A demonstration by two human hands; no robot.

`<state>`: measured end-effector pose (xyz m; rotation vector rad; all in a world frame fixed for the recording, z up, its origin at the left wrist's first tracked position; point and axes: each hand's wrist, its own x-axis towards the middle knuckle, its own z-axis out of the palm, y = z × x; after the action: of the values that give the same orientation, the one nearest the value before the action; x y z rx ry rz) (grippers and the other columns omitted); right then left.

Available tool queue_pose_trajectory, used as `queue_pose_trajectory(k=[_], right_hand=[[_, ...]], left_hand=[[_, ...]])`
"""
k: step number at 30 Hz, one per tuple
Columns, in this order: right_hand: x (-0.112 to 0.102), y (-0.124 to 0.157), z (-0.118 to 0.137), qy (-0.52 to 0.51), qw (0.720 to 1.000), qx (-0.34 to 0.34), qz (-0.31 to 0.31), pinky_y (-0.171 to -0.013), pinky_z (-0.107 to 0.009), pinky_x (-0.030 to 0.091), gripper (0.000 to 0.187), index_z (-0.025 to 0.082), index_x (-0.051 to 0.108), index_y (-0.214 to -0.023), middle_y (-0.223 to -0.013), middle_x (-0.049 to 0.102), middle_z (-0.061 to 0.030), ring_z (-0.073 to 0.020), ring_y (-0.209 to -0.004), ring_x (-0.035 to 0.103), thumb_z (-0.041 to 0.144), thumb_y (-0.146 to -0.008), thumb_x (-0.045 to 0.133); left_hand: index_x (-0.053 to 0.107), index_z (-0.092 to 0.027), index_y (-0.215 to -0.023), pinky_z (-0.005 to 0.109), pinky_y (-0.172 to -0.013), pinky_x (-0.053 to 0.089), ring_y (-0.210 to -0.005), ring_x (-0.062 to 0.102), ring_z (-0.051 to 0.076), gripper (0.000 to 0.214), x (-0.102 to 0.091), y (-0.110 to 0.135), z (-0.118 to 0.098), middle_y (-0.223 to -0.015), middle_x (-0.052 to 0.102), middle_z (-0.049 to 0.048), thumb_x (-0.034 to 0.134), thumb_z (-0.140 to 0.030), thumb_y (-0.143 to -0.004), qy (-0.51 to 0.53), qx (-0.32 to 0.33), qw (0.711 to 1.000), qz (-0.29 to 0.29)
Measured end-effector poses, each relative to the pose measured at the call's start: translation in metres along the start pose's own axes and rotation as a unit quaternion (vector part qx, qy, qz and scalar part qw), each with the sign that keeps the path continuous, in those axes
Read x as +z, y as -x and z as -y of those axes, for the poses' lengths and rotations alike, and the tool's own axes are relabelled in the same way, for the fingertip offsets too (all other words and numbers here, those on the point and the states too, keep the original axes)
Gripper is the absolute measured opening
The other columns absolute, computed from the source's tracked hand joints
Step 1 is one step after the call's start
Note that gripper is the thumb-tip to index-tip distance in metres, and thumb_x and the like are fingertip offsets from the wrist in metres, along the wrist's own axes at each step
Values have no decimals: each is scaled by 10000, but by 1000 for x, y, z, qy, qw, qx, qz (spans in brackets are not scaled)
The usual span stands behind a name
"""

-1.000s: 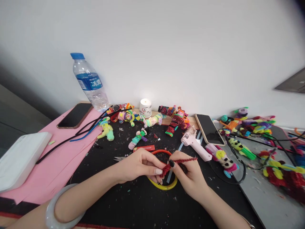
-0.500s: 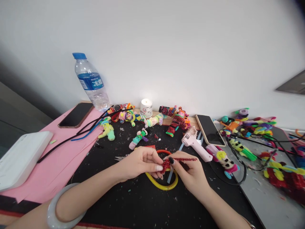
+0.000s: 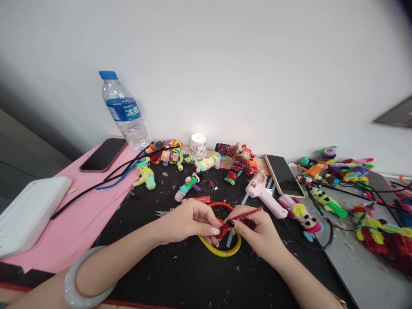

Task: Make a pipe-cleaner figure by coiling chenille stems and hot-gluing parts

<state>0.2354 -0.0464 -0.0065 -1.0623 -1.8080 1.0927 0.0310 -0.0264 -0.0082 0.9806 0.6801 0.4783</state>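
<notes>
Between my hands is a red glittery pipe cleaner [image 3: 223, 231], its near part wound into a tight coil and its loose end sticking out over my right hand. My left hand [image 3: 196, 221] pinches the coil between thumb and fingers. The thumb and forefinger of my right hand [image 3: 252, 229] close on the same pipe cleaner where the straight end leaves the coil. Under both hands lies a yellow and orange ring-shaped tube [image 3: 222, 253] on the black mat [image 3: 180, 274]. Scissors [image 3: 162, 213] poke out behind my left hand, beside a red lighter-like thing [image 3: 202, 199].
A pink glue gun [image 3: 265, 197] and a phone [image 3: 285, 175] lie right of centre. Colourful pipe-cleaner figures [image 3: 240, 165] line the back. At left stand a water bottle [image 3: 124, 116], a second phone [image 3: 103, 155] and a white box [image 3: 32, 214] on pink paper [image 3: 86, 201].
The loose end of the pipe cleaner has swung from nearly level to slanting upward. My fingers have shifted slightly on the coil, and more of the red lighter-like thing shows.
</notes>
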Motion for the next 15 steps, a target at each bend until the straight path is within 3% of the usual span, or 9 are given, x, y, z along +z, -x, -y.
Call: queue_pose_trajectory(k=[6, 11, 15], right_hand=[[-1, -1, 2, 0, 1000, 2, 10, -483, -240, 434, 209, 138, 677, -711, -628, 626, -42, -133, -549, 544, 287, -831, 595], [2, 1, -2, -14, 998, 5, -60, -466, -229, 424, 184, 150, 658, -693, -619, 599, -30, -128, -540, 536, 254, -833, 599], [5, 4, -5, -34, 993, -34, -111, -485, -228, 455, 119, 168, 666, -737, -628, 617, -25, -131, -555, 566, 190, -831, 596]], left_hand=[[681, -133, -759, 272, -684, 537, -644, 667, 133, 157, 0, 0, 1, -714, 709, 26, 759, -246, -683, -4, -3, 1000, 10], [693, -140, -862, 261, -690, 532, -671, 670, 138, 199, 1, -1, -1, -734, 718, 40, 713, -297, -741, -10, 31, 999, -34], [688, -136, -916, 271, -726, 529, -743, 675, 158, 243, 4, -2, 0, -766, 715, 51, 709, -306, -743, -12, 63, 996, -55]])
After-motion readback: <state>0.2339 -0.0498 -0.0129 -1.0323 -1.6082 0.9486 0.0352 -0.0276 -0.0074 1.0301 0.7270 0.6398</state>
